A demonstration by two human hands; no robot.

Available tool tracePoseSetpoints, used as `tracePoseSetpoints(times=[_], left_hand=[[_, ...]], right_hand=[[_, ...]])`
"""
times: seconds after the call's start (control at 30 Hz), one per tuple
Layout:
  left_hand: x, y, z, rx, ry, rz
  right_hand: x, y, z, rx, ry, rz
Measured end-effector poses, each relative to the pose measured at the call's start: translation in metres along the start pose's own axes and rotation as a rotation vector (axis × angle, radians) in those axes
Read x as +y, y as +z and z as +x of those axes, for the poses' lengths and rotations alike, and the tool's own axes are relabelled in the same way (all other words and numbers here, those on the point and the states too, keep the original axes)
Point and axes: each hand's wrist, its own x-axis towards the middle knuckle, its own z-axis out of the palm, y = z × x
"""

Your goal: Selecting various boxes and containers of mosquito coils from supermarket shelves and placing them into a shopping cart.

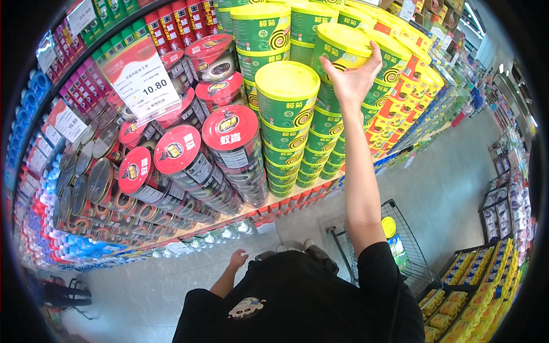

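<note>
At the top of a stack, my right hand (354, 79) spans a green tub with a yellow lid (343, 43), thumb on its near left side and fingers at its right edge. Beside it on the left rises another stack of green tubs (287, 94) with yellow lids. Low beside my body hangs my left hand (239, 259), holding nothing, its fingers partly curled. Clear tubs with red lids (231, 124), showing mosquito coils, stand in stacks further left.
A wire shopping cart (414, 244) with a yellow-lidded item stands at my right. Price signs (141, 81) stick out over the red-lidded tubs. Shelves with yellow packs (484, 283) are at lower right. Part of a person (64, 295) shows at far left.
</note>
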Motion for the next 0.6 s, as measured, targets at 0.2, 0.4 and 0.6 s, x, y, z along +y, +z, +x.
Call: tracePoseSetpoints(times=[0.2,0.4,0.6], left_hand=[[-0.003,-0.006,-0.007,0.067,-0.080,-0.131],[0.065,-0.011,-0.010,0.203,0.197,-0.196],[0.221,-0.009,-0.014,0.163,0.678,-0.478]], right_hand=[[-0.005,-0.010,0.005,-0.007,0.100,0.146],[-0.001,-0.027,0.000,-0.016,0.097,0.446],[-0.018,-0.069,-0.007,-0.003,0.107,0.680]])
